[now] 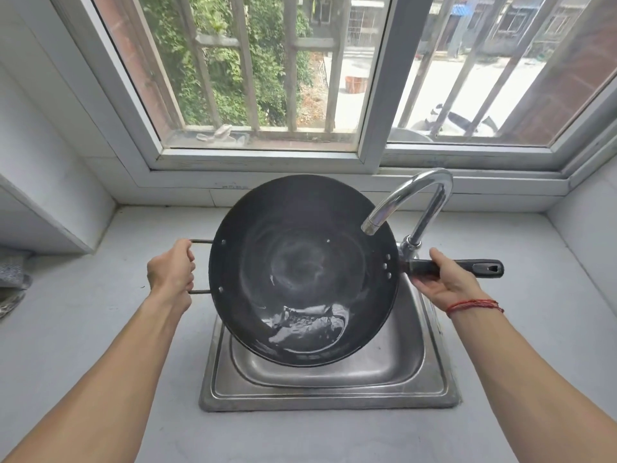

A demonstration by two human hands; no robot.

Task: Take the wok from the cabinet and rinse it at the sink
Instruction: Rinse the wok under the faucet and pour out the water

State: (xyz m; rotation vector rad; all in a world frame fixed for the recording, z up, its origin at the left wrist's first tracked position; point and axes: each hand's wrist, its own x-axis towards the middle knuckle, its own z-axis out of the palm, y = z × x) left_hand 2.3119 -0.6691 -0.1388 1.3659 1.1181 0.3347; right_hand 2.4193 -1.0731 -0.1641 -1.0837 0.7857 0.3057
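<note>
- While the wok (300,272) hangs tilted over the sink (330,392), a little water (307,332) pools at its near, lower side.
- Left hand (172,269) is curled tight around the wire loop handle (200,242).
- Right hand (444,279) is wrapped around the long black handle (480,269).
- Tap (410,208) spout sits above the wok's far right rim.

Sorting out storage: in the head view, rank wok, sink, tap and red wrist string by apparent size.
1. wok and sink: alike, unranked; the wok is nearer and hides part of the sink
2. tap
3. red wrist string
</note>
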